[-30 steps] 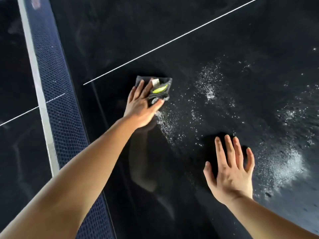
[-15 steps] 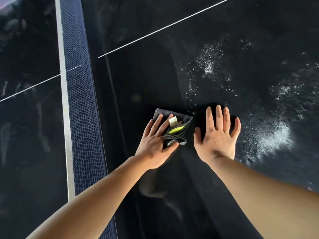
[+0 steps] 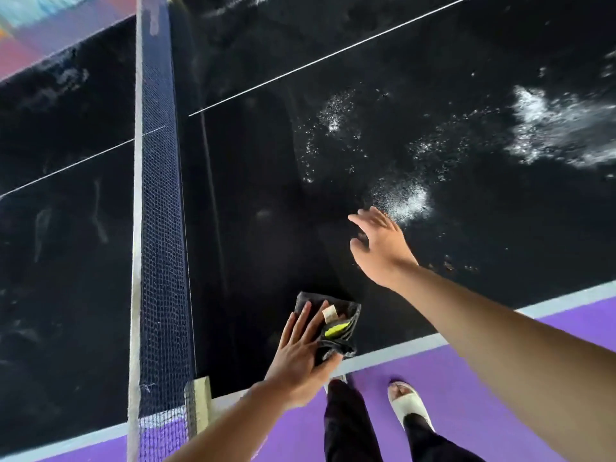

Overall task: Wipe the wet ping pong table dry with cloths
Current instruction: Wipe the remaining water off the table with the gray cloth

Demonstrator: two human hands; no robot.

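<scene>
The black ping pong table (image 3: pixel 260 195) fills most of the view. My left hand (image 3: pixel 300 358) presses flat on a folded dark grey cloth (image 3: pixel 343 328) with a yellow-green patch and a small label, close to the table's near white edge. My right hand (image 3: pixel 380 245) hovers over the table farther out, fingers apart and holding nothing, just short of a patch of water droplets (image 3: pixel 403 198). More droplets (image 3: pixel 333 118) and a larger wet patch (image 3: pixel 553 128) lie beyond and to the right.
The dark net (image 3: pixel 160 228) with its white top band crosses the table at the left. A white centre line (image 3: pixel 333 56) runs across the far part. Below the near edge are purple floor (image 3: pixel 466 395) and my legs in pale sandals (image 3: pixel 410 405).
My left hand has dragged the cloth from near the centre line back to the table's near edge. My right hand has lifted off the surface. The view has tilted down to show the floor.
</scene>
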